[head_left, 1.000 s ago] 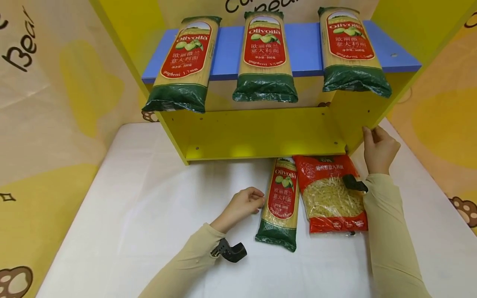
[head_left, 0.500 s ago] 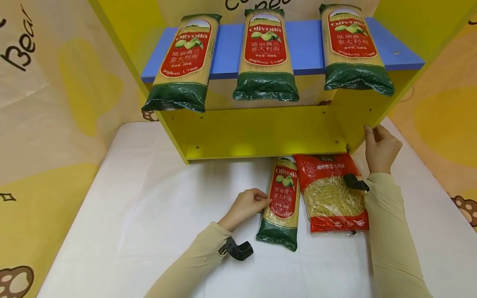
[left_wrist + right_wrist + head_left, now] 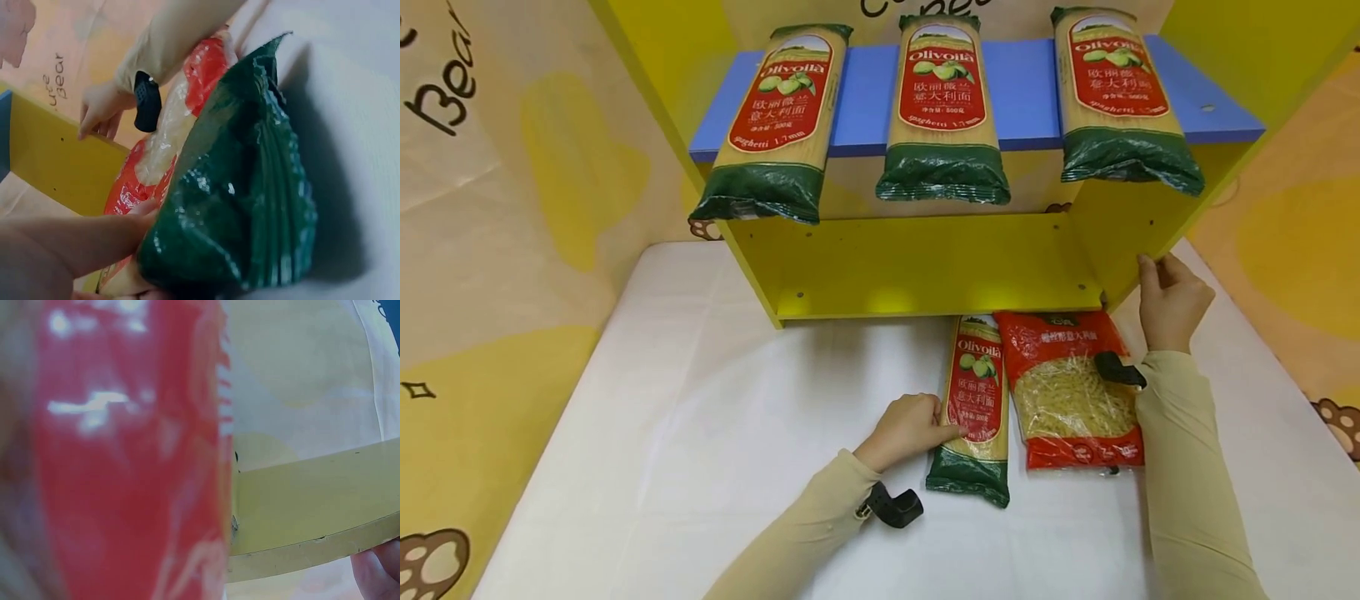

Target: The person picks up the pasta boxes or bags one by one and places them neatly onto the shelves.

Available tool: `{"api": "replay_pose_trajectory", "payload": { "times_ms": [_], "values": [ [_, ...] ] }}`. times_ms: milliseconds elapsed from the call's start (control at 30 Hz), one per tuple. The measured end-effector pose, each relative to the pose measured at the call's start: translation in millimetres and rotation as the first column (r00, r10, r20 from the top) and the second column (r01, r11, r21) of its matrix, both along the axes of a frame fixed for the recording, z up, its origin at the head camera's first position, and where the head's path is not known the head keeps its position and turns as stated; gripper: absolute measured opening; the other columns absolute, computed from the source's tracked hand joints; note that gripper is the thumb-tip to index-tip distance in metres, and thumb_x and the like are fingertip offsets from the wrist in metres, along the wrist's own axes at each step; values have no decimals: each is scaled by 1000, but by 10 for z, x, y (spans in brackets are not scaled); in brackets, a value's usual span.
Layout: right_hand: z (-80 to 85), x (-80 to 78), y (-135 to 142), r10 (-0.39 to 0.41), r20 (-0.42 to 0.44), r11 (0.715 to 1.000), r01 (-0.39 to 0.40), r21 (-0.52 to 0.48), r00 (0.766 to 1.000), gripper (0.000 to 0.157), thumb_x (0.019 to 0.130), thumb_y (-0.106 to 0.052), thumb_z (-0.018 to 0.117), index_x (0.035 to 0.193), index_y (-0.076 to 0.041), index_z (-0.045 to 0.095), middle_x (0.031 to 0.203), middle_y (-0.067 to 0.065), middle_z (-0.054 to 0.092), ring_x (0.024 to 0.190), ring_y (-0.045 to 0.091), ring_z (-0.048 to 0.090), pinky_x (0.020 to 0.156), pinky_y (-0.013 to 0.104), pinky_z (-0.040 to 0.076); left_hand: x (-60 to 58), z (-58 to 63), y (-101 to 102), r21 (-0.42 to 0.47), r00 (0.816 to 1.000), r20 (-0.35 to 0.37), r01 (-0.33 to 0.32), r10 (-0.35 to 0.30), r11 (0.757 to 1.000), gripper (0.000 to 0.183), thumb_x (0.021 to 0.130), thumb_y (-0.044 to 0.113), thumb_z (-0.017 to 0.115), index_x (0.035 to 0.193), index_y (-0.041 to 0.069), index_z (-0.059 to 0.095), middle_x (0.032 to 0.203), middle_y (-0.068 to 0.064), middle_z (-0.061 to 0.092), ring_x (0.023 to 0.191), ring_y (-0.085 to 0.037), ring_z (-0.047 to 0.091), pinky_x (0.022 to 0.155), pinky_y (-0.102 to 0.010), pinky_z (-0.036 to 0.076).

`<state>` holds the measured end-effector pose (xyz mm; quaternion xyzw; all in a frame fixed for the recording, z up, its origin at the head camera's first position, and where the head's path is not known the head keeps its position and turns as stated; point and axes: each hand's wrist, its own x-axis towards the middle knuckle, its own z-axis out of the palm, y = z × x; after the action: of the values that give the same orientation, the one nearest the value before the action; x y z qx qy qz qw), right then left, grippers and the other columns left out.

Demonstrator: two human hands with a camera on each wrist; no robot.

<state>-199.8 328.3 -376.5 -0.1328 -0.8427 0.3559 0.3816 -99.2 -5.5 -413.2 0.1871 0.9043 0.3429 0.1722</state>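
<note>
Left hand pinching spaghetti packet by its left edge, desk stretching leftward, red bag close on the other side, right hand pinching yellow shelf, 3 packets above (ends overhanging)

Head view downward, wrist views close, yellow shelf seemingly common

Gripping a glossy dark-green plastic packet with the bare left hand. Showing a shiny red-and-clear plastic bag just behind. Touching a flat yellow board at its edge with the bare right hand, wearing a curved black device at the cuff of a beige fabric sleeve.
</note>
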Motion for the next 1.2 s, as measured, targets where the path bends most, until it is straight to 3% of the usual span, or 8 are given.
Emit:
{"api": "replay_pose_trajectory", "payload": {
  "times_ms": [100,300,433,633,767,1033,1100,1200],
  "values": [
    [7,1,4,-4,2,1000,4,-12,1000,35,93,-29,59,102,3,71,91,24,68,62,-25,39,63,5,34,-2,8,8,12,1000,9,20,-20,1000,34,84,33,70,65,12,52,55,6,41,52,-8,37,47,-21,29],
    [-9,-3,11,-3,7,1000,3,-18,1000,35,93,-30,59,102,2,72,92,23,68,62,-26,39,64,5,35,-4,20,-11,155,988,147,24,-47,988,20,91,22,61,103,6,63,80,0,60,74,-11,50,67,-27,43],
    [-25,-1,20,1,-16,1000,-1,1,1000,34,93,-27,60,100,3,71,90,25,68,61,-27,38,63,4,34,10,49,-24,234,970,235,2,-59,972,16,92,15,58,102,3,58,86,-4,58,79,-14,49,73,-30,43],
    [-15,0,20,5,-14,1000,-5,-7,1000,34,93,-28,59,102,2,71,92,24,68,62,-27,38,66,4,36,62,82,-18,352,911,410,-129,-29,927,20,92,9,56,109,-2,55,87,-4,57,78,-14,48,70,-26,40],
    [-9,0,14,8,-11,1000,-8,-8,1000,34,93,-29,59,104,2,71,92,24,68,63,-27,38,67,4,37,104,98,-42,430,856,517,-232,-27,872,29,94,8,52,120,-4,52,97,-8,59,84,-15,52,75,-26,43],
    [-10,-20,18,15,-29,1000,-15,0,999,34,93,-28,59,103,3,71,91,25,67,63,-29,38,65,3,36,164,179,-113,603,712,687,-448,-145,660,37,96,7,45,131,-4,39,112,-14,56,91,-14,57,81,-25,49],
    [-10,-21,17,12,-22,1000,-12,-3,1000,35,93,-28,59,103,3,71,92,24,67,63,-29,38,65,3,36,165,181,-119,614,681,710,-476,-179,629,37,96,7,44,130,-5,37,114,-14,55,93,-14,59,82,-26,50],
    [-13,-14,18,8,-12,1000,-8,-9,1000,35,93,-29,60,103,3,71,92,24,67,63,-28,38,66,4,37,171,149,-110,601,659,735,-525,-160,602,33,94,6,47,124,-5,37,112,-15,54,93,-14,58,83,-26,50]
  ]
}}
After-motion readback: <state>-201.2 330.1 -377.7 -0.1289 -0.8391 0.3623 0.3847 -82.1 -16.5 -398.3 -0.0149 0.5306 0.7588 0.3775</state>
